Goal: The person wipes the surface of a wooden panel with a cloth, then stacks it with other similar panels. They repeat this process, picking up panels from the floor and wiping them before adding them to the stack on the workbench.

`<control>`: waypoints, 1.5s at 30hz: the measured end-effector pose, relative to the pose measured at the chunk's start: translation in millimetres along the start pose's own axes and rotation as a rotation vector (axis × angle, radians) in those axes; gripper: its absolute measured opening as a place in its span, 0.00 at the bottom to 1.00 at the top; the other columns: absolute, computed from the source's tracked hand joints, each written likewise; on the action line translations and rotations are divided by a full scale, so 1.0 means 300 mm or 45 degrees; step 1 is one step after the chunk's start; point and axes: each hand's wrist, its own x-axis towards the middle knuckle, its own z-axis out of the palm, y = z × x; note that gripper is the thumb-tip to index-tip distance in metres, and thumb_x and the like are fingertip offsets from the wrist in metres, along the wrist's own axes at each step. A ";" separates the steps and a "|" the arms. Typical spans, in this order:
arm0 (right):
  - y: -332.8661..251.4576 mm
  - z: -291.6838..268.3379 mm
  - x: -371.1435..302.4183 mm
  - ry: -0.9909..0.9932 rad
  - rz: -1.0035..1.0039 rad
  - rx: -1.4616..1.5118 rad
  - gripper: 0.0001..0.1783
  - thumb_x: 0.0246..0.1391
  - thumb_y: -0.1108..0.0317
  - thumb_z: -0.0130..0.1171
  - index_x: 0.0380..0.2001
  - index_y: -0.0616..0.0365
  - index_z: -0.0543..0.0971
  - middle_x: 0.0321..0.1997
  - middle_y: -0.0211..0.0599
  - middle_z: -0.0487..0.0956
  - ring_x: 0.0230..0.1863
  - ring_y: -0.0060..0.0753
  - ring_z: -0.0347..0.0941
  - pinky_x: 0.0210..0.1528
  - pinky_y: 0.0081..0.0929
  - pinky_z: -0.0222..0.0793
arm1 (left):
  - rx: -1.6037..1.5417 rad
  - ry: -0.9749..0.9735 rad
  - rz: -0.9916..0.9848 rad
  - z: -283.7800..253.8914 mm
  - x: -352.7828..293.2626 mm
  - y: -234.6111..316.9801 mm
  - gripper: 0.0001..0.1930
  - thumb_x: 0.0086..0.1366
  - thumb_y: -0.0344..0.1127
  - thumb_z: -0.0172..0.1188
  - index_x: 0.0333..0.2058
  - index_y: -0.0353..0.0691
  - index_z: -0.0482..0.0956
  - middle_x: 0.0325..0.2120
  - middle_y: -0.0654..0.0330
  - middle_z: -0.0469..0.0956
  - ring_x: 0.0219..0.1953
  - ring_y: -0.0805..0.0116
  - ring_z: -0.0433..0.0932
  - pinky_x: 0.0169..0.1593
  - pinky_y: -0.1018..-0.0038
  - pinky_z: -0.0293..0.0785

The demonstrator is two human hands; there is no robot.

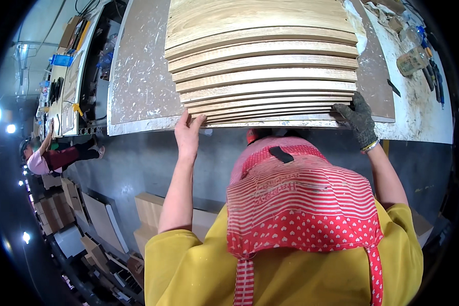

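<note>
Stack of wooden panels (264,61), pale oak-toned, at 12 o'clock; laid flat on a table (418,120), over a brownish board (140,76) spattered with white flecks. Near edges step out toward 6 o'clock, broadly spaced in the upper layers, tightly in the lower.

Handling, by estimate: single panel stiff and of moderate weight; whole pile heavy. Faces probably smooth enough to slide on one another; corners liable to chip. Best taken by the two short ends, close to the near corners, one hand each side.

Left hand (187,131): bare, at 10 o'clock; thumb and fingers parted about the near left corner, touching the low edges. Whether it grips, cannot tell.

Right hand (359,115): between 2 and 3 o'clock, in a dark grey knit glove (365,133); fingers bent against the near right corner. Firmness of hold likewise cannot be told.

Materials: panels rectangular, square-edged, with visible wood grain. White sheet (361,35), thin and crumpled, beside the pile between 1 and 2 o'clock. Bottle (412,61), see-through, at 2 o'clock. Apron (301,204), red and white cloth, striped and heart-dotted, at 4 o'clock.
</note>
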 end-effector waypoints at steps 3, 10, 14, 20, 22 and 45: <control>0.005 0.007 -0.001 0.023 -0.185 -0.187 0.25 0.45 0.65 0.67 0.45 0.62 0.72 0.39 0.39 0.77 0.39 0.31 0.75 0.42 0.30 0.70 | -0.144 -0.086 0.035 0.006 -0.007 -0.008 0.15 0.58 0.23 0.59 0.44 0.29 0.72 0.34 0.59 0.79 0.36 0.76 0.76 0.42 0.79 0.72; 0.002 0.002 0.003 0.071 -0.260 -0.592 0.24 0.43 0.61 0.67 0.40 0.64 0.74 0.36 0.48 0.77 0.37 0.43 0.75 0.41 0.35 0.69 | 0.201 0.058 0.071 0.004 0.019 -0.073 0.07 0.57 0.24 0.59 0.33 0.30 0.72 0.24 0.57 0.78 0.26 0.75 0.76 0.32 0.79 0.73; 0.007 0.005 0.033 0.142 -0.345 -0.744 0.23 0.42 0.60 0.67 0.38 0.65 0.75 0.35 0.50 0.76 0.37 0.48 0.75 0.41 0.37 0.69 | 0.192 0.123 0.100 0.030 0.030 -0.040 0.08 0.56 0.25 0.62 0.29 0.31 0.70 0.18 0.60 0.75 0.21 0.77 0.72 0.28 0.79 0.70; -0.010 -0.024 0.039 0.001 -0.193 -0.615 0.33 0.42 0.54 0.67 0.48 0.64 0.72 0.44 0.54 0.74 0.48 0.51 0.71 0.51 0.40 0.66 | 0.267 -0.272 0.188 -0.036 0.035 -0.080 0.31 0.49 0.26 0.68 0.50 0.34 0.63 0.43 0.54 0.67 0.46 0.62 0.72 0.47 0.69 0.72; 0.020 -0.053 0.035 -0.049 -0.169 -0.914 0.42 0.42 0.52 0.66 0.57 0.61 0.65 0.53 0.59 0.69 0.59 0.58 0.61 0.61 0.42 0.56 | 0.360 -0.278 0.163 -0.027 0.028 -0.057 0.33 0.47 0.26 0.69 0.51 0.34 0.62 0.44 0.53 0.66 0.47 0.60 0.71 0.47 0.68 0.72; -0.014 -0.054 0.008 -0.048 -0.447 -0.847 0.33 0.47 0.51 0.62 0.51 0.62 0.70 0.46 0.54 0.72 0.50 0.55 0.68 0.53 0.40 0.63 | 0.800 0.000 0.507 -0.036 0.030 -0.121 0.19 0.48 0.29 0.66 0.39 0.28 0.73 0.44 0.50 0.69 0.40 0.53 0.72 0.41 0.67 0.71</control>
